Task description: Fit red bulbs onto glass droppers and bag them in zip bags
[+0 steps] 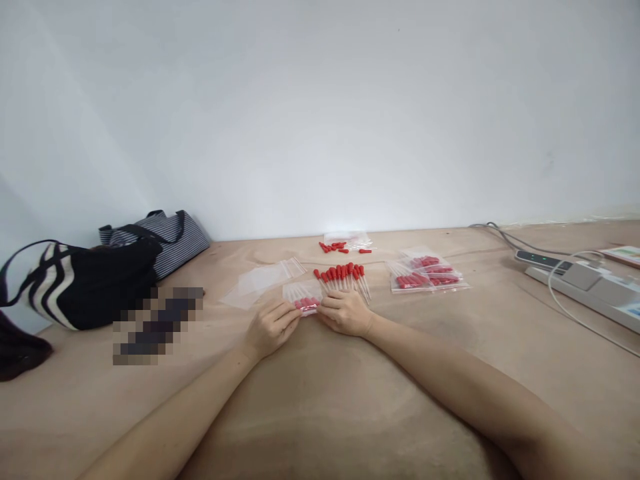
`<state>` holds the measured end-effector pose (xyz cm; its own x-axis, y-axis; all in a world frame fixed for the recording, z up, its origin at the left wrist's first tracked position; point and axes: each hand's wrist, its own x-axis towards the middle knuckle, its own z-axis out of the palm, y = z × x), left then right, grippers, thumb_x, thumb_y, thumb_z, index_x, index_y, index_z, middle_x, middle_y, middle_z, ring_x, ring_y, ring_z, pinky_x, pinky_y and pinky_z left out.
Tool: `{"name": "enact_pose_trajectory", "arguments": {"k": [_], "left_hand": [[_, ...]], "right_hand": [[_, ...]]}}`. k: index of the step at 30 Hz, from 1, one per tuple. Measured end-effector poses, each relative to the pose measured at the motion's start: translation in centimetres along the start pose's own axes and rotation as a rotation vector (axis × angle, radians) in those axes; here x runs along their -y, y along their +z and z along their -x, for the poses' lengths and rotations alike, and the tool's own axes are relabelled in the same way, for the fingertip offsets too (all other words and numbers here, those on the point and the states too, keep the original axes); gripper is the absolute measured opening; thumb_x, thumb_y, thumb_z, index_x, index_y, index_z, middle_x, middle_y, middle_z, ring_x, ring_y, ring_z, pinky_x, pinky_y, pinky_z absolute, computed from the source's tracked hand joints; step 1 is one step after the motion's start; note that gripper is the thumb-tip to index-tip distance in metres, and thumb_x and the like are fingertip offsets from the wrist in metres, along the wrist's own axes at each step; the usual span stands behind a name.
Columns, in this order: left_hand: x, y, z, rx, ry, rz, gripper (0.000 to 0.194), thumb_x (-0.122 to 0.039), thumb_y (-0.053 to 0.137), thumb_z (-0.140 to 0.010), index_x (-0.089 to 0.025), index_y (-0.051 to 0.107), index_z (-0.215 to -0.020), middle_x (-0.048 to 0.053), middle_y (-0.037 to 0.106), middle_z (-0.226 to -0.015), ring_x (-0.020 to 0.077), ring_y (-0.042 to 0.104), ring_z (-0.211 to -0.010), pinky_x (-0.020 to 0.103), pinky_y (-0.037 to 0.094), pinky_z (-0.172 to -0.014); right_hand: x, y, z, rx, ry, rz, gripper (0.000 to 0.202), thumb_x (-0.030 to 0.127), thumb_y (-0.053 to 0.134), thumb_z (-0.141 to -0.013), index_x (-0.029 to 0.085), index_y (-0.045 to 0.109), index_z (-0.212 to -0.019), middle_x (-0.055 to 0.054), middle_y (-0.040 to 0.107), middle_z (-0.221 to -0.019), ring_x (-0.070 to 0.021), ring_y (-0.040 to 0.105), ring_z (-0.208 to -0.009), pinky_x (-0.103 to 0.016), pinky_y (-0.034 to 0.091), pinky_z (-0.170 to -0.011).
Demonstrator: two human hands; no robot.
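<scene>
A clear zip bag (303, 292) with several red-bulbed droppers inside lies between my hands, its near edge toward me. My left hand (273, 325) is closed on the bag's left near corner. On the right near corner, my right hand (345, 312) pinches the same edge with curled fingers. Just behind my right hand, loose droppers (340, 272) with red bulbs and clear stems fan out on the table, partly hidden by it. Flat clear zip bags (260, 281) lie to the left, holding nothing I can see.
Filled bags of droppers (427, 272) are piled at right. Loose red bulbs (333, 247) and clear stems lie near the wall. A power strip (585, 287) with cables sits far right. Black (100, 283) and striped (183, 243) bags stand left, beside a blurred dark object (160, 325).
</scene>
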<state>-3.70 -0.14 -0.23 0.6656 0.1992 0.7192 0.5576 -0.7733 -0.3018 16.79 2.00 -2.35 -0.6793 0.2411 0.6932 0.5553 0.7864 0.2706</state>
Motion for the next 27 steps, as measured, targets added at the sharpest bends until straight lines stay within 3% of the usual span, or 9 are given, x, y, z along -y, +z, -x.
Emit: {"name": "enact_pose_trajectory", "arguments": {"k": [19, 27], "left_hand": [[-0.5, -0.2, -0.7, 0.025, 0.105, -0.045, 0.015, -0.011, 0.044, -0.082, -0.014, 0.059, -0.081, 0.005, 0.065, -0.075, 0.0148, 0.058, -0.069, 0.027, 0.047, -0.064], [0.3, -1.1, 0.5, 0.006, 0.03, -0.073, 0.009, -0.013, 0.049, -0.082, -0.013, 0.058, -0.08, 0.004, 0.062, -0.067, 0.0135, 0.056, -0.062, 0.027, 0.047, -0.061]], "right_hand": [[1.4, 0.3, -0.8, -0.121, -0.014, -0.007, 0.023, 0.019, 0.042, -0.084, 0.019, 0.059, -0.069, 0.0, 0.06, -0.066, -0.0107, 0.044, -0.06, -0.025, 0.026, -0.051], [0.7, 0.1, -0.3, -0.169, 0.08, -0.049, 0.017, 0.021, 0.047, -0.08, 0.019, 0.06, -0.07, 0.001, 0.061, -0.066, -0.0118, 0.045, -0.062, -0.025, 0.028, -0.051]]}}
